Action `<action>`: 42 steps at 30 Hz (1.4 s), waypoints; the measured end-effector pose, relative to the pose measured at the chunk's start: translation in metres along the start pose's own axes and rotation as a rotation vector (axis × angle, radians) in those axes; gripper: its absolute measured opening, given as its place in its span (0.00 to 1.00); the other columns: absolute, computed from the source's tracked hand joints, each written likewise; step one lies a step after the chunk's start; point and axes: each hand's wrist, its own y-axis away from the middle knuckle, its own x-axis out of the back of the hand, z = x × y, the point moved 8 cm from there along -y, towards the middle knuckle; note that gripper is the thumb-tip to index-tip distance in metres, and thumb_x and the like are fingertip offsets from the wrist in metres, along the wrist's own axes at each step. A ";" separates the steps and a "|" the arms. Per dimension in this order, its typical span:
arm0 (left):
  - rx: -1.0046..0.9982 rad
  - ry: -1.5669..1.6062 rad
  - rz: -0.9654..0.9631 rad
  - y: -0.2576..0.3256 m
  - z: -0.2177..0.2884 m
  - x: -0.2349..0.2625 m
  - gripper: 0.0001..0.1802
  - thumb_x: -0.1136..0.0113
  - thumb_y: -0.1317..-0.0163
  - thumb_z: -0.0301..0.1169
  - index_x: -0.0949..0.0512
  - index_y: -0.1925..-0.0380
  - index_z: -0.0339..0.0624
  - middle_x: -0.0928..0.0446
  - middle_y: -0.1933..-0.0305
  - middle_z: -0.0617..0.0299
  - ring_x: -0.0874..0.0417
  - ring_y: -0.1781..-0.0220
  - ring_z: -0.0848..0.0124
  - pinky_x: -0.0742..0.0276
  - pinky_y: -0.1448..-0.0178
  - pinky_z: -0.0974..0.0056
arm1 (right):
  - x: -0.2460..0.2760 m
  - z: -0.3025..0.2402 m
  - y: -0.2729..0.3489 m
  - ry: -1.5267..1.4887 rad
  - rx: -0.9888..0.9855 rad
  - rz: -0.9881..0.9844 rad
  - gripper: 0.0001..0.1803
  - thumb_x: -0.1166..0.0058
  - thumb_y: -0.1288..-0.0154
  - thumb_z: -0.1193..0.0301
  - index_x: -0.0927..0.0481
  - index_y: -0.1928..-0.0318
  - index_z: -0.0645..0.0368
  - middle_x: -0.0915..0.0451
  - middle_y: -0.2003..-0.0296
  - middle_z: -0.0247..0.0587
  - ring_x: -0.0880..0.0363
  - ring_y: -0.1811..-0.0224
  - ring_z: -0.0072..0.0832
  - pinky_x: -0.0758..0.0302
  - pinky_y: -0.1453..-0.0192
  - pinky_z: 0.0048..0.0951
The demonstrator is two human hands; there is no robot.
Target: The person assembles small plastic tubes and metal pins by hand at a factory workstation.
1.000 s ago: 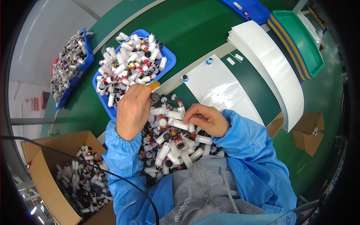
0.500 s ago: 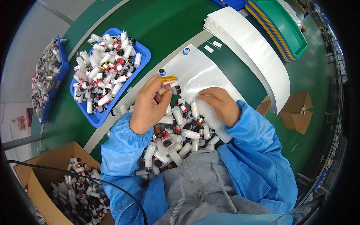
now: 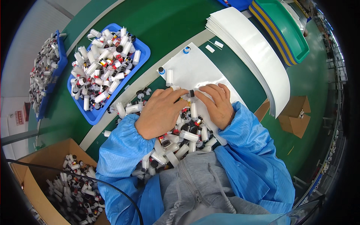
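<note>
My left hand (image 3: 159,112) reaches over a heap of white plastic cylinders (image 3: 189,135) with black and red fittings. Between its index finger and thumb is a small black-capped piece (image 3: 191,93), with a bit of yellow showing below; the fingers hide most of it. Facing it, my right hand (image 3: 218,106) has its fingers spread and bent over a white sheet (image 3: 202,69), fingertips close to the piece; whether they touch it I cannot tell. Just beyond my left hand, a white cylinder (image 3: 169,77) stands on the sheet beside a small blue bottle with a black top (image 3: 161,70).
A blue tray (image 3: 146,56) heaped with similar parts lies to the left, another blue tray (image 3: 62,56) beyond it. A cardboard box (image 3: 28,183) of parts stands at lower left. At right are stacked white sheets (image 3: 251,48), green trays (image 3: 288,26) and a cardboard box (image 3: 298,114).
My left hand has come down and right from above the heap, turning palm down. The orange item it held is mostly out of sight. A white cylinder now stands on the sheet.
</note>
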 end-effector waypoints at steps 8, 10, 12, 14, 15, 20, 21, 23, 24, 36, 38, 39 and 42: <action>0.048 -0.099 -0.065 0.002 -0.003 -0.007 0.15 0.44 0.47 0.22 0.21 0.58 0.45 0.31 0.36 0.54 0.25 0.49 0.59 0.28 0.51 0.57 | -0.015 -0.002 0.006 -0.060 0.038 -0.099 0.21 0.52 0.44 0.75 0.24 0.48 0.64 0.26 0.50 0.46 0.27 0.45 0.40 0.36 0.35 0.41; 0.047 -0.099 -0.079 0.001 -0.002 -0.009 0.16 0.44 0.47 0.22 0.21 0.57 0.46 0.31 0.36 0.54 0.26 0.50 0.59 0.28 0.51 0.57 | -0.015 -0.002 0.007 -0.051 0.034 -0.096 0.20 0.51 0.44 0.75 0.24 0.50 0.64 0.26 0.51 0.46 0.27 0.46 0.40 0.35 0.36 0.40; 0.043 -0.101 -0.095 0.000 -0.002 -0.010 0.16 0.44 0.47 0.22 0.21 0.57 0.47 0.31 0.36 0.54 0.26 0.50 0.59 0.28 0.51 0.58 | -0.015 0.001 0.004 -0.074 -0.015 -0.088 0.15 0.51 0.46 0.76 0.23 0.56 0.63 0.26 0.54 0.47 0.27 0.49 0.40 0.34 0.41 0.39; 0.079 -0.106 -0.177 0.001 -0.005 -0.015 0.17 0.44 0.44 0.27 0.21 0.53 0.46 0.31 0.35 0.50 0.27 0.43 0.57 0.28 0.46 0.55 | -0.008 0.002 0.005 -0.111 -0.023 -0.053 0.14 0.49 0.48 0.78 0.24 0.59 0.62 0.26 0.56 0.46 0.27 0.51 0.41 0.34 0.43 0.39; 0.078 -0.104 -0.176 0.001 -0.005 -0.015 0.17 0.44 0.44 0.27 0.21 0.53 0.46 0.31 0.35 0.50 0.27 0.43 0.57 0.28 0.46 0.55 | -0.003 0.002 0.007 -0.147 -0.026 -0.020 0.13 0.46 0.51 0.80 0.24 0.61 0.61 0.26 0.58 0.46 0.27 0.54 0.41 0.34 0.45 0.39; 0.056 -0.116 -0.124 0.000 -0.004 -0.012 0.18 0.44 0.47 0.23 0.22 0.54 0.46 0.31 0.35 0.54 0.26 0.50 0.58 0.26 0.51 0.56 | 0.013 0.027 0.018 -0.360 -0.237 0.158 0.15 0.45 0.55 0.87 0.26 0.63 0.61 0.26 0.61 0.45 0.28 0.58 0.40 0.34 0.51 0.33; 0.049 -0.115 -0.120 0.000 -0.004 -0.012 0.18 0.44 0.47 0.23 0.22 0.54 0.46 0.31 0.35 0.54 0.26 0.50 0.58 0.26 0.51 0.56 | 0.018 0.039 0.024 -0.419 -0.320 0.263 0.15 0.45 0.53 0.88 0.27 0.63 0.62 0.27 0.63 0.44 0.28 0.60 0.37 0.34 0.53 0.30; 0.041 -0.113 -0.111 0.000 -0.004 -0.010 0.18 0.44 0.47 0.22 0.22 0.54 0.46 0.31 0.35 0.54 0.26 0.49 0.57 0.26 0.51 0.56 | 0.017 0.060 0.035 -0.589 -0.459 0.289 0.13 0.44 0.48 0.86 0.27 0.63 0.62 0.27 0.63 0.40 0.28 0.61 0.31 0.34 0.55 0.26; 0.033 -0.112 -0.106 0.000 -0.004 -0.009 0.18 0.44 0.47 0.22 0.22 0.54 0.46 0.31 0.35 0.54 0.26 0.49 0.57 0.26 0.51 0.56 | 0.014 0.072 0.041 -0.768 -0.594 0.311 0.10 0.43 0.43 0.84 0.27 0.62 0.62 0.27 0.64 0.37 0.29 0.62 0.25 0.34 0.57 0.23; 0.256 0.762 0.252 -0.005 -0.028 0.026 0.26 0.36 0.40 0.22 0.34 0.44 0.39 0.24 0.47 0.56 0.22 0.46 0.70 0.28 0.46 0.67 | 0.018 0.033 -0.036 -1.513 -0.655 0.108 0.08 0.43 0.32 0.72 0.25 0.59 0.63 0.23 0.65 0.30 0.28 0.62 0.14 0.31 0.56 0.17; 0.284 0.981 0.381 -0.009 -0.031 0.032 0.34 0.28 0.46 0.28 0.37 0.43 0.39 0.22 0.58 0.59 0.20 0.54 0.73 0.28 0.53 0.67 | 0.014 0.023 -0.053 -1.519 -0.581 0.130 0.08 0.43 0.33 0.72 0.25 0.59 0.62 0.23 0.65 0.30 0.28 0.62 0.14 0.32 0.56 0.17; 0.283 0.967 0.392 -0.012 -0.031 0.032 0.34 0.28 0.46 0.28 0.37 0.43 0.39 0.22 0.58 0.59 0.20 0.54 0.73 0.28 0.53 0.67 | 0.008 0.023 -0.057 -1.527 -0.598 0.150 0.08 0.43 0.33 0.72 0.25 0.59 0.62 0.23 0.65 0.30 0.28 0.62 0.13 0.32 0.57 0.17; 0.328 0.924 0.445 -0.011 -0.039 0.029 0.37 0.28 0.48 0.25 0.41 0.42 0.39 0.22 0.57 0.63 0.22 0.56 0.77 0.30 0.55 0.71 | -0.014 0.024 -0.061 -1.536 -0.617 0.190 0.08 0.43 0.32 0.70 0.25 0.60 0.61 0.22 0.66 0.29 0.28 0.63 0.13 0.33 0.60 0.16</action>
